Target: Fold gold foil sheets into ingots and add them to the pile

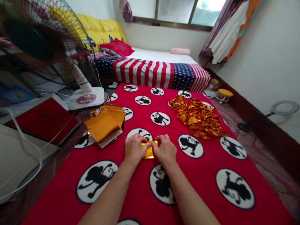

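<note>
Both hands meet over a small folded piece of gold foil paper [149, 150] lying on the red blanket [199, 187] printed with black monkeys in white circles. My left hand [135, 148] presses its left side, fingers curled and pinched on it. My right hand [165, 150] grips the right side the same way. A stack of flat gold foil sheets [105, 125] lies to the left of my hands. A pile of several folded gold pieces [199, 117] sits farther off to the right.
A standing fan [47, 43] with a white base [86, 98] is at the left, beside a red box [44, 120]. A bed with a stars-and-stripes cover [152, 72] lies beyond the blanket. A yellow-lidded container [224, 93] and a ring light [284, 107] are on the floor at right.
</note>
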The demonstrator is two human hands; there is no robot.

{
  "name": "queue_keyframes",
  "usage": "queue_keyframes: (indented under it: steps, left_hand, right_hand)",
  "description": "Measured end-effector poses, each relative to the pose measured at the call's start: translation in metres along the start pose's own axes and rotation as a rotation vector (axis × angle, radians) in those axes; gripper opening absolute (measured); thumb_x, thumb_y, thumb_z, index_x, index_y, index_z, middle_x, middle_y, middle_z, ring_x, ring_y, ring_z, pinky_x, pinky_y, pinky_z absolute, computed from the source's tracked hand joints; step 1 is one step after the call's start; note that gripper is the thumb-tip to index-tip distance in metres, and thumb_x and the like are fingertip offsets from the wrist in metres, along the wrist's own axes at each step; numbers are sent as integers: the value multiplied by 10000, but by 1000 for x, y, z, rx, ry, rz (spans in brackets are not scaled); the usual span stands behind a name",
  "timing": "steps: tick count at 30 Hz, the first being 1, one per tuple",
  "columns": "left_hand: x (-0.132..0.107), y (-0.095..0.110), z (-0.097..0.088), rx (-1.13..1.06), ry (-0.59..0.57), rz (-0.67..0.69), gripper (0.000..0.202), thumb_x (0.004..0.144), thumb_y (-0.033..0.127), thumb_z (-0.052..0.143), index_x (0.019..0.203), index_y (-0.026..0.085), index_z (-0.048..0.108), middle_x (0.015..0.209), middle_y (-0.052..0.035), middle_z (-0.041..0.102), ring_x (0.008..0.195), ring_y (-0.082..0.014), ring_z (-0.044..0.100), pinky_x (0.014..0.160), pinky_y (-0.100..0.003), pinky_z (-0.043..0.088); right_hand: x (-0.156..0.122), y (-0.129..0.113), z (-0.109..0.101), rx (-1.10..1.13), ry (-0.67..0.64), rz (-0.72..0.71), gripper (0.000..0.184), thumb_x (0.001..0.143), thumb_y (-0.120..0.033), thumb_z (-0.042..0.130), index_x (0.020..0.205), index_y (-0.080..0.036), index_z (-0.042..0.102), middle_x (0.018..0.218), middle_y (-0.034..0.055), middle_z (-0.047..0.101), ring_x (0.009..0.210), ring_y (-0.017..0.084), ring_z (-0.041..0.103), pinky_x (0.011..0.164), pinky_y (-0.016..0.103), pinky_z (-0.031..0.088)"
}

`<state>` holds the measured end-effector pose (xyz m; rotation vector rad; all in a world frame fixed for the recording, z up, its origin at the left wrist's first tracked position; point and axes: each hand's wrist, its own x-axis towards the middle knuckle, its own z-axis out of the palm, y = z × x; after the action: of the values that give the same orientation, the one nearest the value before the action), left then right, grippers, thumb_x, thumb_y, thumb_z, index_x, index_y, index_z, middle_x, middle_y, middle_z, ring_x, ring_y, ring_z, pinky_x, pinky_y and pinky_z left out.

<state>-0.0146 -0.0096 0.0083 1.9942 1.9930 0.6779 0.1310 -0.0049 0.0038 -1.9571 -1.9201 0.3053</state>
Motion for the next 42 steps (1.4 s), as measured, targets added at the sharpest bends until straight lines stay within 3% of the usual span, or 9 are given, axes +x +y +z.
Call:
queue_keyframes:
  steps: [6,9,13,17,24,30,33,38,42]
  left_hand:
    - [0,0,-1,7,-13,-37,104,753,349,733,800,256,742,914,-24,694,933,-231,621,814,-362,383]
    - [1,1,-1,12,-9,-53,80,762,343,721,781,267,739,911,-13,696,932,-222,623,818,-358,379]
    - [2,8,2,34,13,-86,229,740,480,726,753,251,733,895,-28,698,914,-237,623,820,-374,382]
    - [3,15,5,105,48,-126,352,701,566,733,740,216,722,890,-68,688,920,-272,614,837,-400,381]
    - [6,-5,-2,-32,-85,-87,86,759,319,716,817,272,757,965,-15,708,926,-223,630,790,-347,397]
    - [10,-21,-7,-136,-174,-15,184,767,224,664,888,308,776,971,14,715,910,-192,645,774,-307,435]
    - [10,-21,-7,-124,-165,-14,194,766,223,657,890,312,778,984,10,719,956,-203,646,822,-313,450]
    - [9,-17,-8,-94,-161,-5,195,771,237,648,904,296,778,1001,-1,719,1000,-218,645,833,-317,468]
    - [10,-17,-8,-90,-164,-4,220,774,223,627,912,302,779,1002,2,718,997,-213,645,852,-324,467]
  right_hand:
    - [5,8,-8,111,-87,34,94,834,-274,619,917,-272,664,941,-8,618,793,149,606,583,258,302]
    - [8,10,-12,156,-109,47,139,821,-186,582,907,-263,659,933,-14,635,819,144,609,602,248,320]
    - [9,11,-12,167,-109,72,168,797,-151,574,917,-250,637,934,-13,650,816,149,610,609,248,329]
    - [9,10,-11,165,-95,82,156,798,-164,574,922,-245,623,938,-8,656,820,155,611,601,250,327]
    - [10,13,-12,178,-109,82,151,786,-181,595,921,-246,613,919,-15,669,822,155,617,620,249,342]
    - [14,14,-14,186,-132,103,139,770,-212,603,901,-255,619,901,-26,683,818,156,625,619,250,340]
    - [15,9,-15,161,-141,134,146,767,-311,633,903,-262,614,889,-26,677,795,166,628,604,257,330]
    - [11,-3,-11,27,-94,105,371,732,-538,675,958,-257,587,954,10,650,791,198,629,593,276,316]
    - [10,-1,-9,17,-86,84,326,736,-438,690,972,-252,563,970,9,644,807,193,629,598,273,315]
